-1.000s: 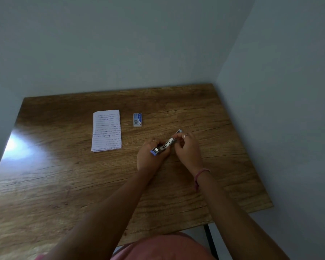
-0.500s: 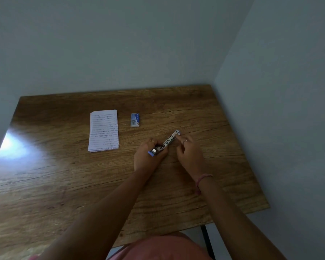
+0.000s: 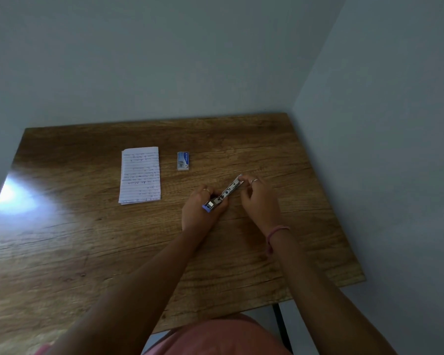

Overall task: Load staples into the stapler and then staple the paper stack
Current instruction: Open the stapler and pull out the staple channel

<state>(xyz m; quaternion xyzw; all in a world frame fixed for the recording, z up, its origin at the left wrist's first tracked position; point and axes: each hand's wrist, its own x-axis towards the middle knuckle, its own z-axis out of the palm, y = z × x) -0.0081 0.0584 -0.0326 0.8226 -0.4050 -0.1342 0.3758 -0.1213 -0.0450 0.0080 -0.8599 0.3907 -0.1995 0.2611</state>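
My left hand (image 3: 203,208) is closed around the near, blue end of the stapler (image 3: 224,194), holding it just above the table (image 3: 87,252). My right hand (image 3: 260,198) pinches its far metal tip; whether staples are in yet I cannot tell. If my pinch slips, the open stapler could snap shut or spill staples. Farther off lies the staple box (image 3: 183,160), and left of it the paper stack (image 3: 140,175).

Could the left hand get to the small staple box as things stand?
Probably yes, but not freely: the left hand grips the stapler. The staple box lies just beyond it on bare table, with nothing between; the paper stack sits off to the side.
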